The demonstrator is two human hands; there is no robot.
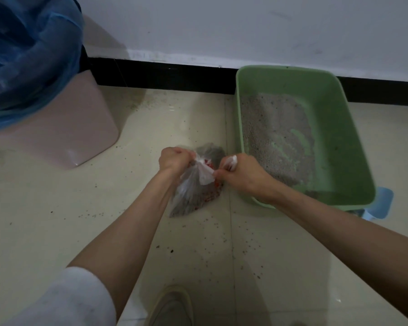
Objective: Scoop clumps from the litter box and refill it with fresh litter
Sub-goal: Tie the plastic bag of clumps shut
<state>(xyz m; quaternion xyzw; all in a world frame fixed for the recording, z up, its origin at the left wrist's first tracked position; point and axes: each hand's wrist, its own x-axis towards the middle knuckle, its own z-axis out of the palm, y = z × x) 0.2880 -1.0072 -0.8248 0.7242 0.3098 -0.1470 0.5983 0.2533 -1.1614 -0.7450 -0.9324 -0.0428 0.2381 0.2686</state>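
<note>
Low on the pale tile floor point(57, 220), the left hand point(174, 160) and right hand point(242, 171) each pinch the top of a thin clear plastic bag of grey bits point(193, 194). Just beside it sits the green plastic litter box point(353, 137), by the wall, holding grey litter point(273, 137).

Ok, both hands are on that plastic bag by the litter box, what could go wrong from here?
The thin plastic bag is pulled between the left hand and right hand; it may tear and spill onto the floor, where grains already lie. The green litter box shows bare patches, so a spill would leave it underfilled.
</note>
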